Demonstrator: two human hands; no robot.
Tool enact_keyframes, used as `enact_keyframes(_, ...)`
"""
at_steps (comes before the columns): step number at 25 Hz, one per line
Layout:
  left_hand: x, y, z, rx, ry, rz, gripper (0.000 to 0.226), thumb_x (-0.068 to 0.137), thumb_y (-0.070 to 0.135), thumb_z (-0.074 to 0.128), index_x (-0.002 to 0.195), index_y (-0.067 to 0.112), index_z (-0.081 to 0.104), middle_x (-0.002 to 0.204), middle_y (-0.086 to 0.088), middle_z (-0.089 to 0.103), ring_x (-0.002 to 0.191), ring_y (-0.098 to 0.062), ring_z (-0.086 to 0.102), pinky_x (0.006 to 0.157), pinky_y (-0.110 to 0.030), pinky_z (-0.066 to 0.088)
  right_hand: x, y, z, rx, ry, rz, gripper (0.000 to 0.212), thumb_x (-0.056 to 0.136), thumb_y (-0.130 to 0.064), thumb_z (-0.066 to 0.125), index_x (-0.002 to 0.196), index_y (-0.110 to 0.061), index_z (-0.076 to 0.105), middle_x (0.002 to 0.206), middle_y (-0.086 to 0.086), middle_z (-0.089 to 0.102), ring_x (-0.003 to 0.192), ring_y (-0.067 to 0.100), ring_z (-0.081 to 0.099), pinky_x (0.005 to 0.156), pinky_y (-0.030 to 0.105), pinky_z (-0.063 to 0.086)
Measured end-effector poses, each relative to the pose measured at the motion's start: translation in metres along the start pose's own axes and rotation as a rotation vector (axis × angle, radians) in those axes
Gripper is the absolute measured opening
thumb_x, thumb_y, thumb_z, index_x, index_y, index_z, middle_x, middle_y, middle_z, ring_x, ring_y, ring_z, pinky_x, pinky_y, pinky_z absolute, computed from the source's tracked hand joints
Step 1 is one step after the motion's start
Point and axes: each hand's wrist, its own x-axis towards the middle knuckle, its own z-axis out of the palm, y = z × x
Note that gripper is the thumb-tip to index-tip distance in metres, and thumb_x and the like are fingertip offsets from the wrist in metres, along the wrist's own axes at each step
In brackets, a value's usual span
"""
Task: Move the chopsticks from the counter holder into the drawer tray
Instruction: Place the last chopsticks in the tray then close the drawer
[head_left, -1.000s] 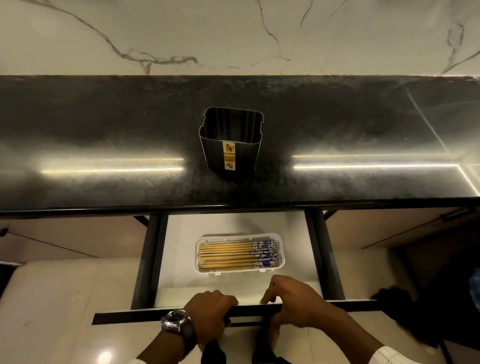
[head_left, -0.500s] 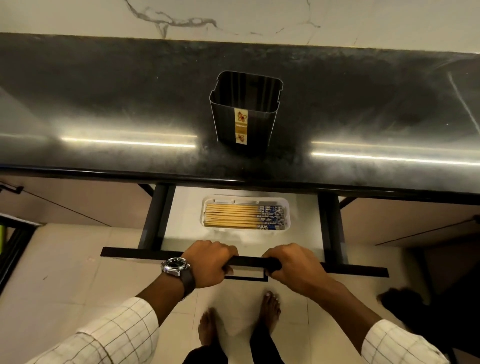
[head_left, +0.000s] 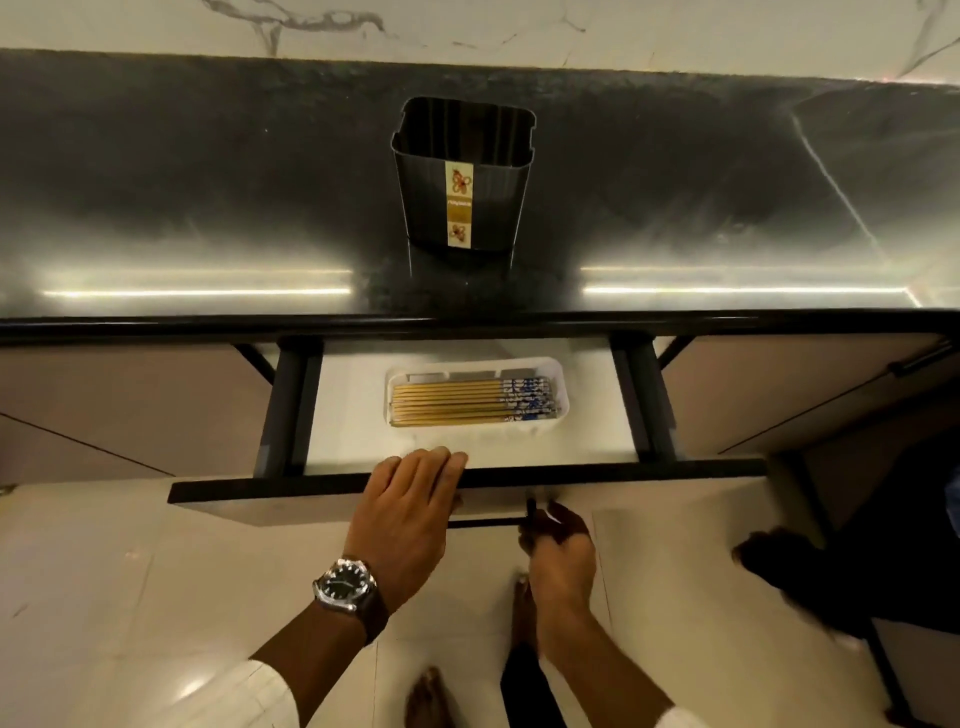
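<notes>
Moved: left hand (head_left: 410, 499) flattens on drawer front (head_left: 623, 475); right hand (head_left: 558, 545) leaves handle, fingers loose.
Done: chopsticks (head_left: 470, 401) in tray (head_left: 563, 387), six o'clock of empty holder (head_left: 465, 171).
Left: closing.

Holder (head_left: 464, 176), black, on the surface (head_left: 208, 208): one. Tray (head_left: 560, 374), white, in drawer: one. Drawer (head_left: 353, 415), open: one. Chopsticks (head_left: 467, 401) in tray: one bundle, exact number unclear. Hands: two, left (head_left: 410, 509), right (head_left: 563, 551). Wristwatch (head_left: 345, 584): one.
</notes>
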Motion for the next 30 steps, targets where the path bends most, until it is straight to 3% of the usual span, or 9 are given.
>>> enact_keyframes(3, -0.045, 0.042, 0.013, -0.117, 0.142, -0.343, 0.078, 0.086, 0.033, 0.066, 0.152, 0.006, 0.036, 0.152, -0.026, 0.04, 0.148, -0.042, 0.03, 0.122, -0.056, 0.017, 0.016, -0.011, 0.007, 0.392, -0.023, 0.268, 0.029, 0.099, 0.007, 0.05, 0.122, 0.003, 0.066, 0.115, 0.026, 0.071, 0.106, 0.044, 0.07, 0.079, 0.042, 0.063)
enact_keyframes(6, -0.059, 0.084, 0.021, -0.441, 0.279, -0.748, 0.064, 0.086, 0.027, 0.073, 0.139, 0.006, 0.041, 0.146, -0.027, 0.038, 0.137, -0.04, 0.039, 0.11, -0.058, 0.037, 0.021, -0.015, 0.001, 0.529, -0.088, 0.367, 0.024, 0.098, 0.005, 0.052, 0.117, 0.005, 0.067, 0.11, 0.03, 0.073, 0.097, 0.046, 0.074, 0.07, 0.044, 0.065)
enact_keyframes(9, -0.02, 0.078, 0.023, -1.236, 0.289, -1.434, 0.044, 0.094, 0.007, 0.068, 0.129, 0.015, 0.043, 0.136, -0.018, 0.048, 0.122, -0.033, 0.056, 0.101, -0.048, 0.052, 0.027, -0.017, -0.004, 0.502, -0.164, 0.365, 0.018, 0.097, 0.003, 0.058, 0.111, 0.003, 0.07, 0.098, 0.025, 0.078, 0.079, 0.039, 0.078, 0.071, 0.045, 0.065)
enact_keyframes(11, 0.003, 0.058, 0.025, -1.622, 0.244, -1.624, 0.032, 0.099, 0.001, 0.057, 0.13, 0.009, 0.052, 0.125, -0.019, 0.065, 0.109, -0.034, 0.069, 0.095, -0.046, 0.057, 0.032, -0.019, -0.004, 0.526, -0.217, 0.388, 0.018, 0.095, 0.002, 0.062, 0.112, 0.001, 0.07, 0.098, 0.023, 0.078, 0.081, 0.038, 0.078, 0.071, 0.045, 0.065)
enact_keyframes(13, 0.017, 0.043, 0.023, -1.666, 0.241, -1.698, 0.034, 0.099, -0.006, 0.051, 0.131, 0.005, 0.058, 0.115, -0.021, 0.072, 0.1, -0.036, 0.073, 0.088, -0.05, 0.06, 0.037, -0.024, 0.0, 0.572, -0.259, 0.404, 0.021, 0.094, 0.002, 0.064, 0.115, 0.003, 0.069, 0.101, 0.024, 0.078, 0.087, 0.04, 0.076, 0.073, 0.045, 0.064)
enact_keyframes(17, 0.03, 0.032, 0.025, -1.701, 0.275, -1.655, 0.038, 0.097, -0.008, 0.055, 0.134, 0.001, 0.056, 0.104, -0.021, 0.074, 0.092, -0.037, 0.075, 0.087, -0.053, 0.06, 0.049, -0.036, 0.014, 0.584, -0.283, 0.384, 0.023, 0.095, 0.0, 0.064, 0.117, 0.002, 0.068, 0.105, 0.024, 0.077, 0.095, 0.04, 0.075, 0.08, 0.048, 0.063)
enact_keyframes(22, 0.056, 0.016, 0.033, -1.726, 0.292, -1.628, 0.024, 0.099, -0.006, 0.054, 0.122, -0.002, 0.062, 0.11, -0.025, 0.072, 0.09, -0.035, 0.073, 0.077, -0.048, 0.063, 0.067, -0.058, 0.033, 0.557, -0.298, 0.349, 0.023, 0.097, -0.001, 0.062, 0.12, -0.001, 0.066, 0.111, 0.024, 0.074, 0.103, 0.041, 0.073, 0.088, 0.05, 0.061)
enact_keyframes(27, 0.082, -0.001, 0.041, -1.742, 0.299, -1.595, 0.027, 0.099, -0.003, 0.055, 0.126, -0.001, 0.06, 0.1, -0.019, 0.073, 0.085, -0.031, 0.075, 0.064, -0.041, 0.065, 0.088, -0.08, 0.051, 0.497, -0.311, 0.314, 0.021, 0.1, -0.004, 0.059, 0.12, -0.003, 0.065, 0.112, 0.023, 0.074, 0.1, 0.038, 0.074, 0.075, 0.044, 0.063)
enact_keyframes(30, 0.096, -0.009, 0.046, -1.744, 0.31, -1.559, 0.027, 0.099, -0.005, 0.053, 0.126, -0.002, 0.058, 0.102, -0.022, 0.071, 0.086, -0.032, 0.073, 0.071, -0.044, 0.063, 0.099, -0.089, 0.061, 0.499, -0.316, 0.292, 0.024, 0.101, -0.001, 0.056, 0.123, 0.0, 0.063, 0.108, 0.022, 0.074, 0.097, 0.037, 0.073, 0.068, 0.042, 0.063)
